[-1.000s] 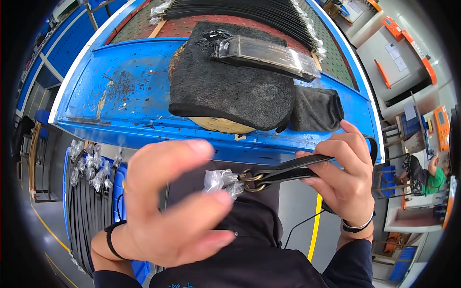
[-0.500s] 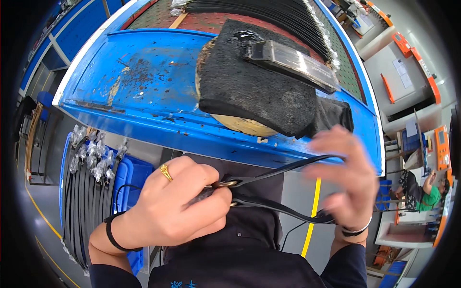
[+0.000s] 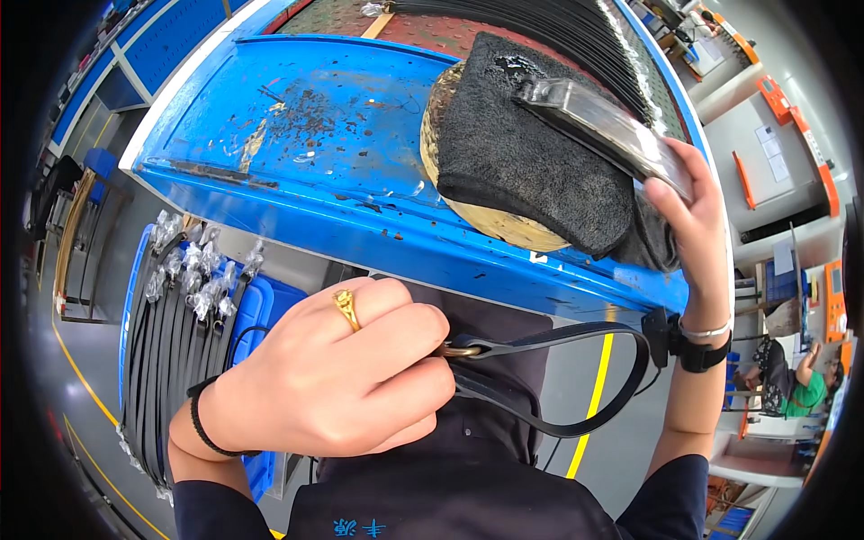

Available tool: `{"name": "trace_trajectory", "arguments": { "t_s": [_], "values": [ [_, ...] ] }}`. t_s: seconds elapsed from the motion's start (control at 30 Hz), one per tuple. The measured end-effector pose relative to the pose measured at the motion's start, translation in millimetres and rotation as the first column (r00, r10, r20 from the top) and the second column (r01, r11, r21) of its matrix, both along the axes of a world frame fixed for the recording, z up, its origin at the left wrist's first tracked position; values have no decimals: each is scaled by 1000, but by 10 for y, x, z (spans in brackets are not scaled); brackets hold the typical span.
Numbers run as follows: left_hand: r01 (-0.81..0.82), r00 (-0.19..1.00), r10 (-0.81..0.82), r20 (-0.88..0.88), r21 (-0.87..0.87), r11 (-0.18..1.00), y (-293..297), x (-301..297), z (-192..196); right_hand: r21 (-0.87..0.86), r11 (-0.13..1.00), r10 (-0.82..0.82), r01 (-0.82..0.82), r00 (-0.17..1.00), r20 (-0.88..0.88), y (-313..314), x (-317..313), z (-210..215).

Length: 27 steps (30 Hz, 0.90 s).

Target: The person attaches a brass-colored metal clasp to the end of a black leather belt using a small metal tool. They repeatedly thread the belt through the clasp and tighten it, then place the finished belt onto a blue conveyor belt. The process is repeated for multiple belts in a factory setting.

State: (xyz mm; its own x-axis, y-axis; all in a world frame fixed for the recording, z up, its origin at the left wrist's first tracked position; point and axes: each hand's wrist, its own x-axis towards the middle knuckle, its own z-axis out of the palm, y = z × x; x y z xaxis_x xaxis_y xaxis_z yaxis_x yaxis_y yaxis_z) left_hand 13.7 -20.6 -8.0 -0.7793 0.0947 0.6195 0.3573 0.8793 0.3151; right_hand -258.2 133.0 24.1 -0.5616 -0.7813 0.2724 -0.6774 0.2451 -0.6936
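My left hand [image 3: 333, 369] is closed on a black leather strap [image 3: 576, 334] above my lap. A brass-coloured metal ring [image 3: 462, 351] shows beside its fingers, and the strap loops out to the right; the part inside the fist is hidden. On the bench's right side my right hand [image 3: 702, 220] grips the near end of a long narrow object wrapped in clear plastic [image 3: 598, 121], thumb and fingers on either side. That object rests on a black cloth [image 3: 526, 162], which is draped over a round yellowish block [image 3: 504, 225].
The blue bench [image 3: 333, 117] carries dark stains and flecks. Many black straps [image 3: 540, 22] lie at its far side. Below left, more black straps [image 3: 171, 369] with plastic-wrapped ends hang beside a blue bin [image 3: 256, 315]. A person in green [image 3: 801, 391] is far right.
My right hand has left the strap loop and moved up to the plastic-wrapped object, taking hold of its near end. My left hand keeps the strap, whose loop now hangs free.
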Motion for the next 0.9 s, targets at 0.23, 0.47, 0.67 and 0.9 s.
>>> {"name": "trace_trajectory", "arguments": {
  "t_s": [0.23, 0.47, 0.67, 0.9],
  "values": [
    [71, 995, -75, 61, 71, 995, 39, -94, 51, -745, 666, 497, 18, 735, 462, 740, 200, -184],
    [75, 987, -85, 133, 78, 994, 143, -234, 66, -581, 668, -54, 465, 809, 586, 780, 952, -317],
    [64, 987, -72, 146, 58, 996, 238, -308, 131, -540, 695, -66, 474, 790, 609, 752, 1032, -344],
    [67, 983, -71, 172, 29, 997, 273, -344, 166, -525, 729, -61, 439, 806, 589, 796, 1004, -365]
  ]
}}
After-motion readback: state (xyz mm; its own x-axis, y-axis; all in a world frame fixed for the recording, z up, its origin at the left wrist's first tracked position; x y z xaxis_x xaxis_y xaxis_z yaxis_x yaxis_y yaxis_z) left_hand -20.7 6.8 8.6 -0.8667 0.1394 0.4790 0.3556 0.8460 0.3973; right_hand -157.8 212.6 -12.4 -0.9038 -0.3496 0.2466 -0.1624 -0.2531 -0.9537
